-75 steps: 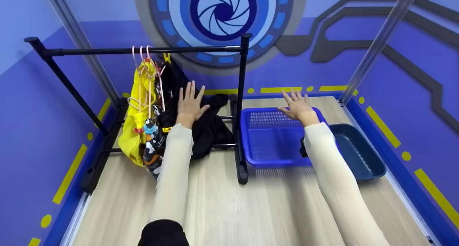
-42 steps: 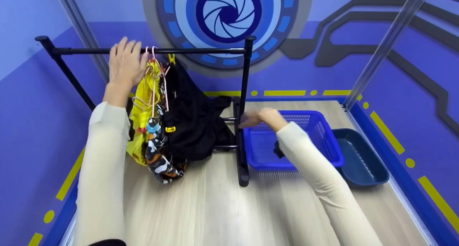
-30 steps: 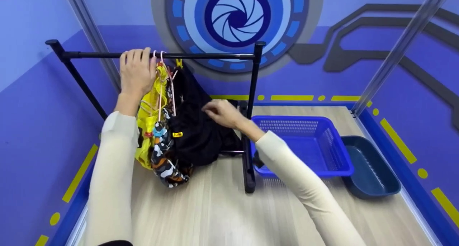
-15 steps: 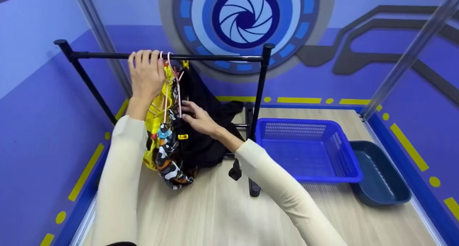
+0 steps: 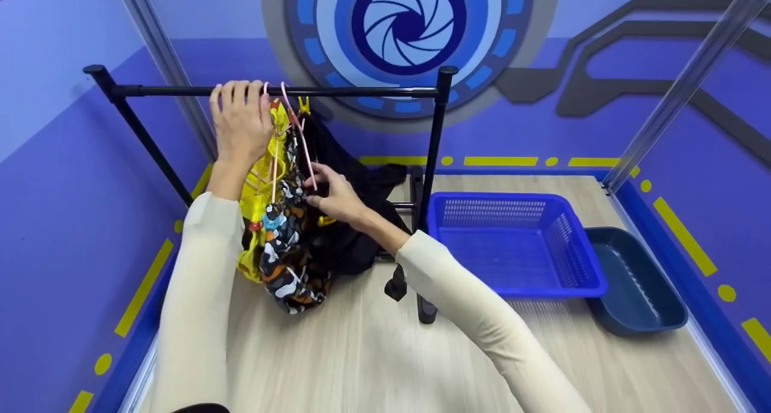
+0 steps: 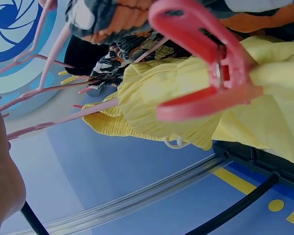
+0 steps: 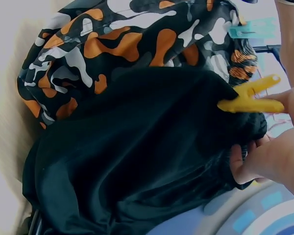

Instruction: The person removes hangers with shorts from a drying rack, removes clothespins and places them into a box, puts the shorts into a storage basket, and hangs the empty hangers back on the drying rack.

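Observation:
My left hand (image 5: 242,124) grips the rack's black rail (image 5: 361,91) with fingers bent over it, just left of the pink hanger hooks. My right hand (image 5: 340,202) holds the gathered waistband of the black pants (image 7: 127,147) by the lower end of a pink hanger (image 5: 306,142). A yellow clip (image 7: 250,100) on that waistband is beside the right fingers. Camouflage-patterned bottoms (image 7: 122,44) in black, orange and white hang next to the pants, with a light-blue clip (image 5: 275,222). Leftmost hang yellow bottoms (image 6: 166,88) behind a red clip (image 6: 225,73).
A blue perforated basket (image 5: 512,292) stands right of the rack, close to its upright (image 5: 438,142). Beyond it lies a dark teal tray (image 5: 608,329). Wood-look flooring (image 5: 361,353) runs in front, and blue walls enclose the sides and back.
My left hand went up and left onto the rail. My right hand crossed from over the basket to the black pants, and the hanger's lower end now swings out to the right.

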The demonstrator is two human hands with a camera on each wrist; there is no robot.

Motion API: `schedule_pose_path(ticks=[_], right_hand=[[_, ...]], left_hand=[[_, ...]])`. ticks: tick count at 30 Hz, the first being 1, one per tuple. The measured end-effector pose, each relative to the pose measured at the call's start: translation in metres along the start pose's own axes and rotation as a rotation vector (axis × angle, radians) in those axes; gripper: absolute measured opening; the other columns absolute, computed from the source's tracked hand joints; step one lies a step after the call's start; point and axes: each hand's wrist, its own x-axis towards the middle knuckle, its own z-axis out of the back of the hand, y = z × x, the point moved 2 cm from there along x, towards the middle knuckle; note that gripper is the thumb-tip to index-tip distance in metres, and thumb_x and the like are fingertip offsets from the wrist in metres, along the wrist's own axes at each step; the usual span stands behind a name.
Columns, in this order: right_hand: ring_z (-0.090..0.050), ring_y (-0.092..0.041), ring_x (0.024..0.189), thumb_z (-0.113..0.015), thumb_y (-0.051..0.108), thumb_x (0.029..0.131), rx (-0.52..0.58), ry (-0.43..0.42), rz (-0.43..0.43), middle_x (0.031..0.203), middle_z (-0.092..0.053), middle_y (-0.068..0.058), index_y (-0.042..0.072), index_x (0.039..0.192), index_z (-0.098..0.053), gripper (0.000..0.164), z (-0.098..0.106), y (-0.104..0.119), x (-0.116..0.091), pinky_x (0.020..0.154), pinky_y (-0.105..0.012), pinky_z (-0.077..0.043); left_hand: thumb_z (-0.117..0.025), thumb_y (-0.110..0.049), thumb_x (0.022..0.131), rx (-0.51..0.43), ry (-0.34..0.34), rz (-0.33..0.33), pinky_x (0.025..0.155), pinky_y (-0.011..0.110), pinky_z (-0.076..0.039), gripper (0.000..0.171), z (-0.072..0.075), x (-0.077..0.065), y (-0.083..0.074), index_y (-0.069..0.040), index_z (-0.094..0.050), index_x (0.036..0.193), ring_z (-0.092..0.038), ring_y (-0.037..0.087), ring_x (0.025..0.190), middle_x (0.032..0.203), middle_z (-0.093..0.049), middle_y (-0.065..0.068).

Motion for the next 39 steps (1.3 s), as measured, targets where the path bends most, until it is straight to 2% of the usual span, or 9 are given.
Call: schedule_pose_path(ticks=[6,11,19,27,31,33,35,37,39], right_hand=[[-0.055,-0.031,0.127,-0.057,-0.015,0.086,0.144,-0.021,-0.022,0.128,-0.063,-0.029,-0.007,0.148,-0.044,0.063,0.020,0.007,-0.003,0.114,-0.029,-0.035],[-0.057,-0.030,0.124,-0.056,-0.015,0.088,0.166,-0.022,-0.036,0.129,-0.063,-0.029,-0.007,0.148,-0.043,0.062,0.034,0.015,-0.008,0.101,-0.022,-0.043],[-0.061,-0.028,0.122,-0.056,-0.020,0.086,0.284,-0.078,-0.156,0.131,-0.063,-0.029,-0.007,0.147,-0.046,0.063,0.058,0.031,-0.023,0.087,-0.020,-0.048],[-0.061,-0.012,0.096,-0.055,-0.020,0.087,0.333,-0.087,-0.218,0.133,-0.064,-0.027,-0.002,0.146,-0.050,0.062,0.088,0.056,-0.047,0.059,-0.016,-0.039],[-0.061,-0.009,0.090,-0.056,-0.019,0.088,0.336,-0.069,-0.225,0.134,-0.065,-0.024,0.000,0.146,-0.052,0.061,0.099,0.071,-0.059,0.055,-0.016,-0.038],[-0.061,-0.009,0.088,-0.056,-0.019,0.088,0.343,-0.065,-0.226,0.134,-0.065,-0.023,0.000,0.146,-0.052,0.061,0.106,0.076,-0.065,0.054,-0.016,-0.039],[-0.062,-0.009,0.086,-0.055,-0.018,0.088,0.347,-0.062,-0.224,0.135,-0.064,-0.024,0.000,0.146,-0.052,0.061,0.113,0.081,-0.071,0.054,-0.016,-0.040],[-0.063,-0.007,0.083,-0.056,-0.018,0.088,0.347,-0.056,-0.226,0.136,-0.064,-0.024,0.000,0.146,-0.051,0.061,0.120,0.083,-0.077,0.053,-0.016,-0.040],[-0.063,-0.006,0.081,-0.056,-0.018,0.088,0.344,-0.047,-0.230,0.136,-0.064,-0.023,0.000,0.146,-0.051,0.061,0.127,0.085,-0.083,0.053,-0.016,-0.040]], left_hand=[[-0.029,-0.034,0.110,-0.004,0.006,0.003,0.125,0.054,-0.018,0.046,0.003,0.000,-0.002,-0.004,-0.055,0.134,-0.045,0.040,0.135,0.135,-0.057,0.021],[-0.029,-0.032,0.110,0.008,-0.008,0.005,0.125,0.055,-0.019,0.046,0.003,-0.001,-0.005,-0.003,-0.056,0.134,-0.045,0.040,0.136,0.135,-0.058,0.022],[-0.031,-0.028,0.110,0.019,-0.006,0.037,0.126,0.055,-0.019,0.045,0.006,0.002,-0.013,0.002,-0.055,0.133,-0.043,0.042,0.139,0.135,-0.057,0.026],[-0.024,-0.031,0.111,-0.014,0.189,0.112,0.129,0.056,-0.009,0.055,0.020,0.002,-0.024,0.007,-0.041,0.146,-0.026,0.045,0.152,0.153,-0.041,0.031],[-0.032,-0.014,0.107,-0.071,0.095,0.187,0.130,0.050,-0.012,0.043,0.026,-0.010,-0.036,0.008,-0.040,0.143,-0.026,0.043,0.151,0.155,-0.034,0.030],[-0.038,0.003,0.097,-0.093,0.021,0.159,0.124,0.048,-0.028,0.038,0.026,-0.018,-0.049,0.010,-0.047,0.133,-0.040,0.043,0.138,0.142,-0.044,0.030],[-0.042,0.012,0.086,-0.072,0.014,0.088,0.111,0.049,-0.041,0.036,0.024,-0.026,-0.064,0.010,-0.055,0.119,-0.050,0.043,0.121,0.125,-0.055,0.028],[-0.046,0.014,0.080,-0.047,0.094,0.010,0.099,0.051,-0.048,0.037,0.021,-0.034,-0.078,0.012,-0.059,0.115,-0.055,0.044,0.110,0.115,-0.060,0.029],[-0.053,0.008,0.083,-0.016,0.243,-0.028,0.098,0.055,-0.050,0.041,0.017,-0.039,-0.088,0.014,-0.058,0.123,-0.056,0.047,0.114,0.121,-0.060,0.032]])
